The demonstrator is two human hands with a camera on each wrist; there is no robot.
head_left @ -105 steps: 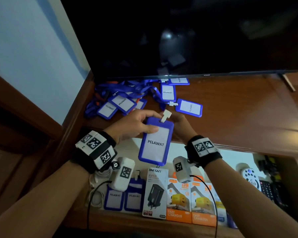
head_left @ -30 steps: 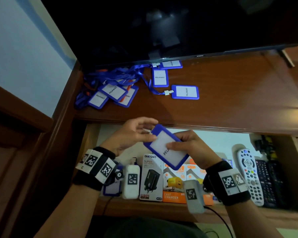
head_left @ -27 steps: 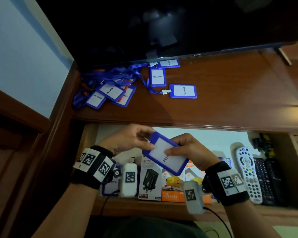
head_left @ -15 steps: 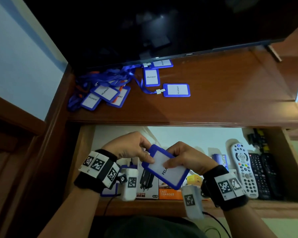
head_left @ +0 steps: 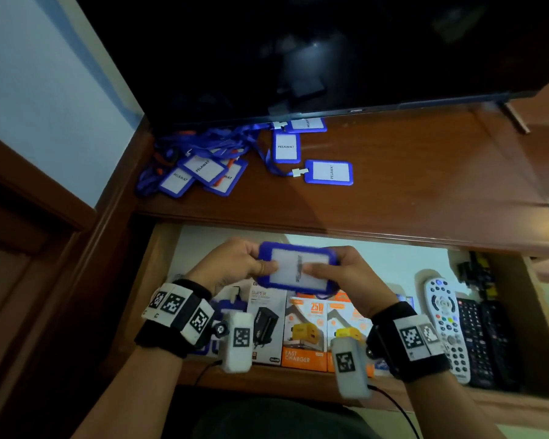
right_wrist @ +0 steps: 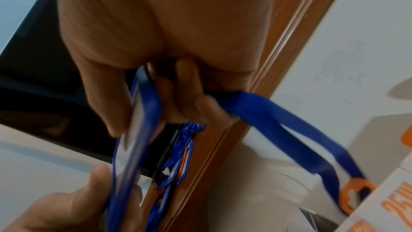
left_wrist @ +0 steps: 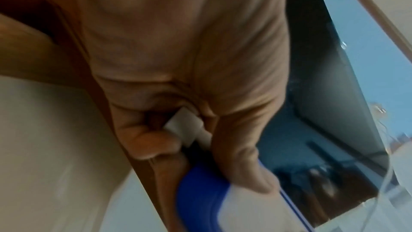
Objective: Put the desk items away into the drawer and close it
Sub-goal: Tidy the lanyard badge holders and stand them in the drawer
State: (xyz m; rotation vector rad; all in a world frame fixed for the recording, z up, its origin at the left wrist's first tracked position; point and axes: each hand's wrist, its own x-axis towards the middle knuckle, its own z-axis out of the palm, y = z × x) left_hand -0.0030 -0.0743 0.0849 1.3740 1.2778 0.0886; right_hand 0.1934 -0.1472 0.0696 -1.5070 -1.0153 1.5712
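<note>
A blue badge holder (head_left: 298, 267) with a white card hangs level over the open drawer (head_left: 165, 248), held at both ends. My left hand (head_left: 235, 267) pinches its left end, thumb on the card; the left wrist view shows the blue edge (left_wrist: 200, 191) and white clip (left_wrist: 183, 126) in my fingers. My right hand (head_left: 346, 274) pinches the right end. In the right wrist view the holder (right_wrist: 142, 112) is edge-on, and its blue lanyard (right_wrist: 278, 126) trails from my curled fingers to an orange clip (right_wrist: 354, 191). Several more badge holders (head_left: 203, 172) lie on the desk.
The drawer holds charger boxes (head_left: 305, 334), two badge holders at the left (head_left: 225, 308), a white remote (head_left: 444, 318) and black remotes (head_left: 485, 340) at the right. A dark TV (head_left: 298, 52) stands at the back of the wooden desk (head_left: 425, 172). A wall is to the left.
The badge holder has come down from the desk edge to over the drawer and turned from tilted to level. Both hands stayed on it.
</note>
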